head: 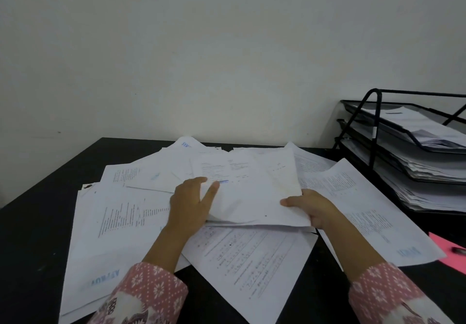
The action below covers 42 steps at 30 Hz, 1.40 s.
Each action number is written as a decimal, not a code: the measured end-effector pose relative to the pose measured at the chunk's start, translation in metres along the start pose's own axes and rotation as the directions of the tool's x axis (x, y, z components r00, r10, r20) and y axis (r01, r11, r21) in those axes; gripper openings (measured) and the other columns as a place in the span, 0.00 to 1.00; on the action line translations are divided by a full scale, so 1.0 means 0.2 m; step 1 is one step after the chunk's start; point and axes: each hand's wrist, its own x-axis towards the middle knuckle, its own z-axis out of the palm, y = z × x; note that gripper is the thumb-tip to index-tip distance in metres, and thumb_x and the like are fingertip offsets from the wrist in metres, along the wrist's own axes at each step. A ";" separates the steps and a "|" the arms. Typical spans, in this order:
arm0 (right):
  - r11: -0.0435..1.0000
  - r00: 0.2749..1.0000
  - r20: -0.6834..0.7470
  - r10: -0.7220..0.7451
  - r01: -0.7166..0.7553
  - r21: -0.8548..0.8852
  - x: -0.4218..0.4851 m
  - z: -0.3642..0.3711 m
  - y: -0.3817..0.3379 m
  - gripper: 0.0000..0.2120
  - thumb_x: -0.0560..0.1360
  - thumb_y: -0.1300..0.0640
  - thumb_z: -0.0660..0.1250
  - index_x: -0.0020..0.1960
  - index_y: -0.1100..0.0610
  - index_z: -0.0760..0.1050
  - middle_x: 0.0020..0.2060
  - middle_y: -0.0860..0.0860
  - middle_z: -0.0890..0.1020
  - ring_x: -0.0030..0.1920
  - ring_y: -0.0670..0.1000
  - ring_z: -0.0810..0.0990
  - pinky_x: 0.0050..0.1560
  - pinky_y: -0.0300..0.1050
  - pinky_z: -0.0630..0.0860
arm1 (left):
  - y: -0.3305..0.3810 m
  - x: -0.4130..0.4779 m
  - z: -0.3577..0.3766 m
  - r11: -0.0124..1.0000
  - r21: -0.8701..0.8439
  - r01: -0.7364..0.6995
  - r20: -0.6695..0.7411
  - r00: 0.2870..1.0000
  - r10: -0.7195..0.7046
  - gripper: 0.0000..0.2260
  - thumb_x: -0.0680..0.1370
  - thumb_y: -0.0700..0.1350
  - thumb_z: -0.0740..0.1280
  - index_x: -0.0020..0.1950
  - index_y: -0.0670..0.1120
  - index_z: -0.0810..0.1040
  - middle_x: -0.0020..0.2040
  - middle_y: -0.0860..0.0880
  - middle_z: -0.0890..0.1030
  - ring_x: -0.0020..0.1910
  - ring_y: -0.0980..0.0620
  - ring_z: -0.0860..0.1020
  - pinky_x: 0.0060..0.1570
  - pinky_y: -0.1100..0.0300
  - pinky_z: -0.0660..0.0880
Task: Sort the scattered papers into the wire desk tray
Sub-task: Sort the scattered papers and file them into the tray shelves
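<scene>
Pale bare wall backs a black bench point(37, 222) strewn with overlapping white papers point(118, 222), and the wire desk tray point(373, 132) stands at the right edge, its three tiers already holding sheets. Both hands hold a small sheaf point(252, 197) just above the pile: the left hand point(189, 205) pinches its left edge, thumb on top and fingers under, and the right hand point(312, 210) curls its grip round the lower right corner. The sheaf sags and its sheets look unevenly squared, so a loose inner page could slide out on the way to the tray. Its lower edge lies close to the form sheet point(252, 260) beneath, which might drag along. A pink sheet point(448, 255) and a dark pen point(459, 250) lie near the tray, and a sweeping sleeve could knock them.
</scene>
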 end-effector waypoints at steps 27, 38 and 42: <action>0.944 0.962 0.054 -0.267 0.250 0.216 0.01 0.02 -0.02 0.19 0.74 0.67 0.67 0.63 0.56 0.70 0.51 0.49 0.80 0.49 0.50 0.80 0.43 0.42 0.81 | 0.08 0.04 0.01 0.760 -0.527 0.379 0.225 0.925 -0.305 0.32 0.76 0.49 0.69 0.75 0.45 0.57 0.72 0.46 0.64 0.69 0.48 0.67 0.63 0.55 0.67; 0.983 0.983 -0.037 -0.181 0.179 -0.048 0.00 -0.06 -0.05 0.22 0.76 0.68 0.63 0.69 0.59 0.67 0.60 0.56 0.76 0.53 0.55 0.76 0.51 0.48 0.74 | 0.08 0.07 0.00 0.802 -0.363 0.474 0.137 0.879 -0.457 0.23 0.79 0.48 0.63 0.72 0.43 0.63 0.69 0.42 0.67 0.65 0.43 0.70 0.60 0.54 0.68; 0.928 0.985 -0.084 -0.150 0.111 -0.357 0.00 -0.12 -0.02 0.26 0.76 0.66 0.62 0.73 0.59 0.62 0.67 0.57 0.70 0.64 0.58 0.69 0.62 0.47 0.68 | 0.08 0.08 0.01 0.900 0.199 0.389 0.054 0.912 -0.406 0.27 0.77 0.53 0.65 0.71 0.43 0.61 0.68 0.41 0.67 0.67 0.42 0.64 0.61 0.51 0.67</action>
